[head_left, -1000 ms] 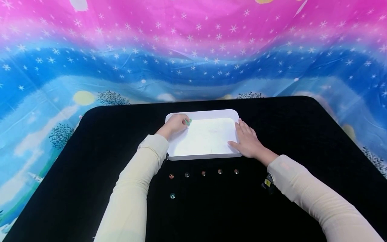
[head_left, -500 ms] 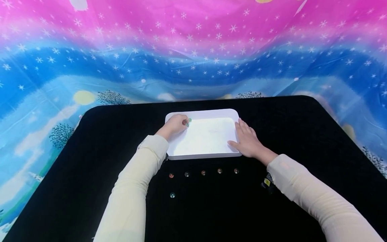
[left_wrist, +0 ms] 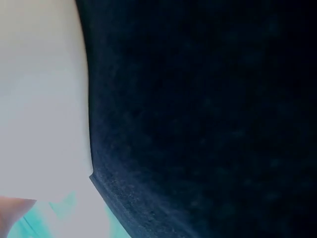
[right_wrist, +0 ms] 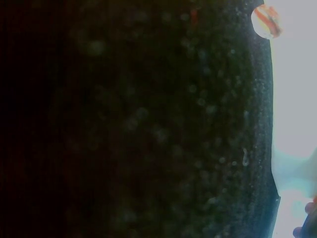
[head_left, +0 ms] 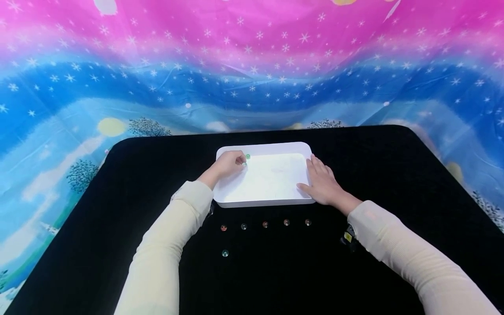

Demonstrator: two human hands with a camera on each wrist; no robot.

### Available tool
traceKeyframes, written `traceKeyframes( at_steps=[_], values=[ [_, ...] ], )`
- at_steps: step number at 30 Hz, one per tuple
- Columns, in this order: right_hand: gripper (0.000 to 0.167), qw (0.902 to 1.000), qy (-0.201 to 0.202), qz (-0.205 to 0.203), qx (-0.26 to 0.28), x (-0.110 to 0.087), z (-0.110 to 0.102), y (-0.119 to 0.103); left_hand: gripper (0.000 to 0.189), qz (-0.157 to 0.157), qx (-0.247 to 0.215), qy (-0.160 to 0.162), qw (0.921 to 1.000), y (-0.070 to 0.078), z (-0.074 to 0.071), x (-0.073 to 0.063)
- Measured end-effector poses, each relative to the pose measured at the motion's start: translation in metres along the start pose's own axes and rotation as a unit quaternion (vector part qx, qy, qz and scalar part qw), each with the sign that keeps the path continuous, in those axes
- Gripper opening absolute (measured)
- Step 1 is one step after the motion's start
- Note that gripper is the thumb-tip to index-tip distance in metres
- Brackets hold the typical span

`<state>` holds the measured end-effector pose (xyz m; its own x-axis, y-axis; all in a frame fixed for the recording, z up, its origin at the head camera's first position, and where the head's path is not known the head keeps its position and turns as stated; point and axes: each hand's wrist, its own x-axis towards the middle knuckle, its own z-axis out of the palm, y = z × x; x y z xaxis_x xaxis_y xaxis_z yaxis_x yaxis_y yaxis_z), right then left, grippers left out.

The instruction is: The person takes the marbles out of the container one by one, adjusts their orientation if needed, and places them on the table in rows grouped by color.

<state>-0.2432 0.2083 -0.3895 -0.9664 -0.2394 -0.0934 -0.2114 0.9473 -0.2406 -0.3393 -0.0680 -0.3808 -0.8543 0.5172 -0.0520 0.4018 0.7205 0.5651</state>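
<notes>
A white rectangular tray (head_left: pixel 275 177) lies on the black table. My left hand (head_left: pixel 229 162) reaches over its left side, fingers curled, and pinches a small green marble (head_left: pixel 244 164) at the fingertips; the fingers partly hide it. Another green marble (head_left: pixel 247 156) lies just beyond them inside the tray. My right hand (head_left: pixel 322 180) rests on the tray's right rim with straight fingers and the thumb over the inside. The left wrist view catches only the pale tray wall (left_wrist: pixel 42 104) and a bit of the hand (left_wrist: pixel 15 210).
In front of the tray, several glass marbles (head_left: pixel 265 225) form a row on the black cloth (head_left: pixel 283 280). A single greenish marble (head_left: pixel 225 253) lies nearer, below the row's left end. An orange-striped marble (right_wrist: pixel 266 21) shows beside the tray in the right wrist view. A patterned curtain (head_left: pixel 252 78) hangs behind.
My left forearm has swung slightly to the left, and the fingers have drawn a little away from the far green marble, which now shows separately. The right hand stays on the rim.
</notes>
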Motion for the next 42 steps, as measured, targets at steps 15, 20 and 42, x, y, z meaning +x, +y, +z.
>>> traceKeyframes(
  at_steps=[15,20,42],
  values=[
    [0.084,1.0,0.0,0.001,0.0,0.0,0.0,0.0,0.01,0.031,-0.059,0.018,0.9976,0.02,-0.003,-0.029],
    [0.084,1.0,0.0,0.002,0.002,0.0,0.0,0.0,0.011,0.037,-0.076,0.015,0.9963,0.026,-0.005,-0.042],
    [0.081,0.9998,0.013,-0.01,-0.007,-0.002,0.0,0.002,0.012,0.112,-0.058,0.037,0.9913,0.04,-0.015,-0.099]
  ],
)
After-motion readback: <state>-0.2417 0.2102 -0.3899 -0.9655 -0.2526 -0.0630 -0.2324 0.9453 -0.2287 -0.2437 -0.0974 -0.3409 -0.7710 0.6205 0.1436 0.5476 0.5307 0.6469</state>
